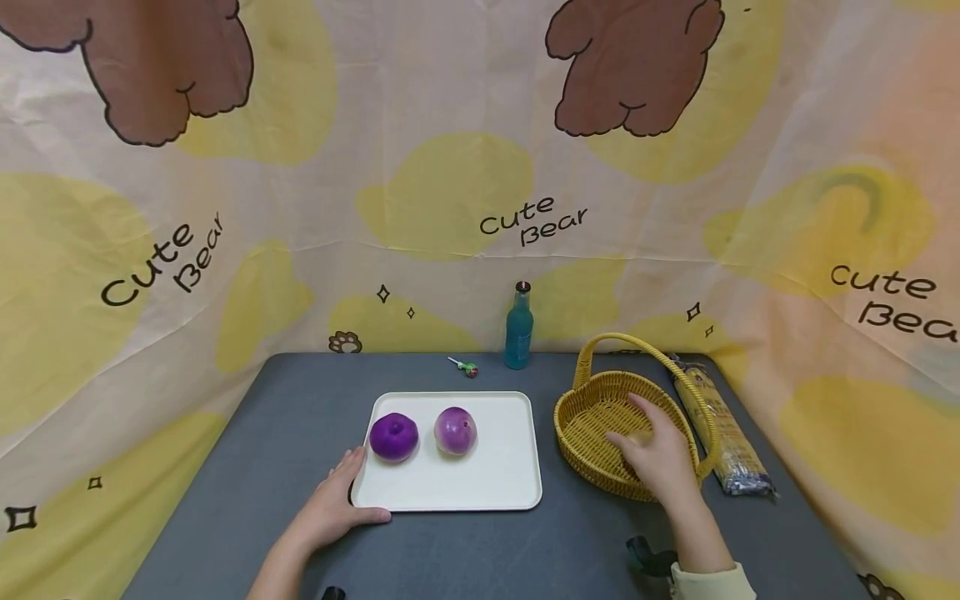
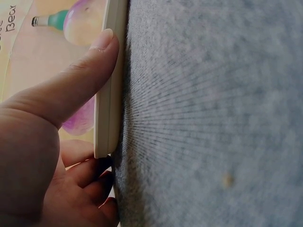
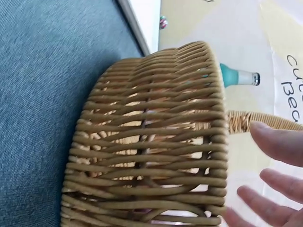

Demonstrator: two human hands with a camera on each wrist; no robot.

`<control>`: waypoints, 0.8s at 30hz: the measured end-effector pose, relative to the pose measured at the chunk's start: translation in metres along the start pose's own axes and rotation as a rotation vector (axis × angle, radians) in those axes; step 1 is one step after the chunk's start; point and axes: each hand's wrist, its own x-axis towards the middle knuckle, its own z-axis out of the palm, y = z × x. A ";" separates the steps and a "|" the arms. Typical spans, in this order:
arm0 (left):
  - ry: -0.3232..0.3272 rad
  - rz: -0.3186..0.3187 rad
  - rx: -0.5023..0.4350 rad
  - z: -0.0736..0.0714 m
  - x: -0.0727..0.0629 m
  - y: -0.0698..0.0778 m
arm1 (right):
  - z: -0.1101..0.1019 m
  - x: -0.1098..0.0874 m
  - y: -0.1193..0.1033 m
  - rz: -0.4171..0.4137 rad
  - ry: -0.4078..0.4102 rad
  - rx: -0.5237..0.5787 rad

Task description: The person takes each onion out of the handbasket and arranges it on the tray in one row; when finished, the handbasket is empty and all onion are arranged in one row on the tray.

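Note:
My left hand point(image 1: 335, 502) holds the near left corner of a white tray point(image 1: 495, 479), thumb on the front rim, fingers along the left side. In the left wrist view the thumb point(image 2: 94, 61) lies over the rim and the other fingers curl beside it. On the tray sit a dark purple, onion-like ball point(image 1: 393, 437) and a paler purple one point(image 1: 455, 431). My right hand point(image 1: 660, 454) reaches over a wicker basket point(image 1: 592, 425), thumb and fingers spread apart. Partly hidden beneath it, a pale yellowish thing point(image 1: 640, 437) lies in the basket.
Behind the tray, a lollipop point(image 1: 463, 367) lies near a blue-green bottle point(image 1: 518, 329) standing upright at the table's far edge. A long yellow packet point(image 1: 727, 433) lies right of the basket, whose handle point(image 1: 652, 343) arches up. A patterned cloth point(image 1: 442, 200) hangs behind the table.

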 end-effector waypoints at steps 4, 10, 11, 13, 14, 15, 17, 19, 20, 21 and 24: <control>0.004 0.007 0.003 0.000 0.000 0.000 | 0.000 0.001 0.003 0.039 -0.040 -0.050; 0.007 0.012 0.007 0.000 -0.002 0.001 | 0.004 0.003 0.007 0.070 -0.073 -0.108; 0.007 0.013 0.006 0.000 -0.002 0.001 | 0.004 0.003 0.008 0.074 -0.070 -0.111; 0.008 0.015 0.009 0.000 -0.003 0.001 | 0.006 0.004 0.010 0.082 -0.072 -0.123; 0.007 0.012 0.007 0.000 -0.002 0.001 | 0.006 0.005 0.011 0.089 -0.076 -0.133; 0.007 0.011 0.007 0.000 -0.002 0.001 | 0.007 0.005 0.012 0.098 -0.082 -0.140; 0.006 0.009 0.003 0.001 -0.002 0.001 | 0.008 0.005 0.014 0.120 -0.095 -0.157; 0.006 0.012 -0.001 0.000 -0.001 0.001 | 0.009 0.006 0.016 0.135 -0.106 -0.172; 0.004 0.013 -0.007 0.000 -0.002 0.001 | 0.009 0.006 0.017 0.139 -0.109 -0.178; 0.003 0.017 -0.010 0.000 -0.002 0.001 | 0.009 0.006 0.017 0.143 -0.112 -0.184; 0.000 0.026 -0.020 -0.001 -0.003 0.002 | 0.008 0.007 0.019 0.142 -0.115 -0.202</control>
